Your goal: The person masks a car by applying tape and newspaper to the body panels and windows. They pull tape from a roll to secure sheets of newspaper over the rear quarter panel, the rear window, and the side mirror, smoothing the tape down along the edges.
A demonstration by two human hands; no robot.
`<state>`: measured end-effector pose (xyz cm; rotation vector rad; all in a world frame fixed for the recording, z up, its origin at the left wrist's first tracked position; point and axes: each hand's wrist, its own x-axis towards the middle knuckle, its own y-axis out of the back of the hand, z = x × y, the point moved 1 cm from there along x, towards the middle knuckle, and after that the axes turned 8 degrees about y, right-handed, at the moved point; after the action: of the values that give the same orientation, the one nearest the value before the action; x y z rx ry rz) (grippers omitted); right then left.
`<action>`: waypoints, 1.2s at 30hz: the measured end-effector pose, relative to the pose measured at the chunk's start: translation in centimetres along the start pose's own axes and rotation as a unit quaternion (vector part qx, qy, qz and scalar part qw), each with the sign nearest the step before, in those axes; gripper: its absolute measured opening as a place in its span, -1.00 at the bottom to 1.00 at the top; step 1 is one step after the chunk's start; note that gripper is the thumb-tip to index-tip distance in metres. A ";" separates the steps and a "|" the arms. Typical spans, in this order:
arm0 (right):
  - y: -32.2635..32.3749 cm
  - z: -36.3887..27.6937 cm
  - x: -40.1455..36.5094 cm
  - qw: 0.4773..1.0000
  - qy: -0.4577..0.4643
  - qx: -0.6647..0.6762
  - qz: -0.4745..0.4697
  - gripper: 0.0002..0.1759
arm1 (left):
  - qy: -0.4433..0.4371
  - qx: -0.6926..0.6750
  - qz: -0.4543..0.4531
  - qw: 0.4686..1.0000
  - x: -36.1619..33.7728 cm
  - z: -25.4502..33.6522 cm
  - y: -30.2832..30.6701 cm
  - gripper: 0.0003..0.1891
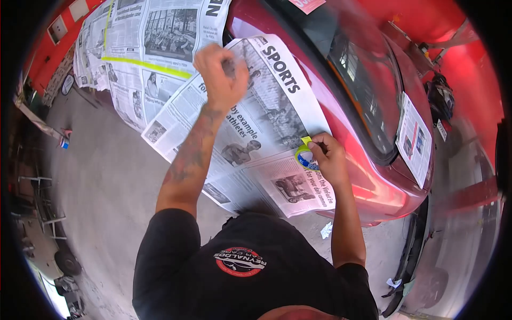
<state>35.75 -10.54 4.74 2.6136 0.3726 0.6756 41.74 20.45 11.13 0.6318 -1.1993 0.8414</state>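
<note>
A: What lies at far left?
B: Newspaper sheets [125, 32], spread over the car, with a yellow-green tape strip [149, 65] running across them.
A: And next?
B: The left hand [220, 80], blurred, raised over the paper. Its fingers are curled; whether they meet or hold anything, one cannot tell.
A: The large page beside it?
B: The "SPORTS" page [266, 114], draped beneath both hands. It is presumably light, limp and easily torn or creased; best held flat near an edge.
A: Centre right?
B: The tape roll [300, 159], just over the page's right-hand part, a short end standing out from it. The fingers of the right hand [332, 156] are clamped on its side.
A: Its handling?
B: Likely light and firm, the free end soft and sticky. The rim offers the surest hold; the end is best pinched at its tip.
A: Far right?
B: Bare red bodywork [368, 170], then a printed sheet [414, 138] by the dark glass [349, 69].
</note>
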 end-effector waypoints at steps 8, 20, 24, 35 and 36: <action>-0.5 -1.2 0.0 0.998 -0.048 0.014 0.028 -0.91 | 0.018 0.137 -0.285 0.949 1.2 2.3 -2.2 -0.08; -1.4 -11.6 16.4 0.997 0.009 -0.070 0.011 -0.74 | -0.034 0.173 -0.282 0.943 3.0 1.4 -0.3 -0.41; -1.7 -12.7 20.5 0.991 -0.029 -0.127 -0.030 -0.70 | -0.056 0.161 -0.285 0.943 3.6 0.8 0.1 -0.43; -2.2 -13.0 22.5 0.984 -0.020 -0.168 -0.062 -0.70 | -0.040 0.163 -0.318 0.933 5.3 0.4 -0.2 -0.21; -2.2 -13.1 22.3 0.984 -0.029 -0.165 -0.061 -0.69 | -0.047 0.173 -0.322 0.929 5.4 0.3 -0.4 -0.21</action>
<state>47.61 3.47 23.07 2.2718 0.3647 0.5643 42.64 21.19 16.43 1.2846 -0.8397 0.4591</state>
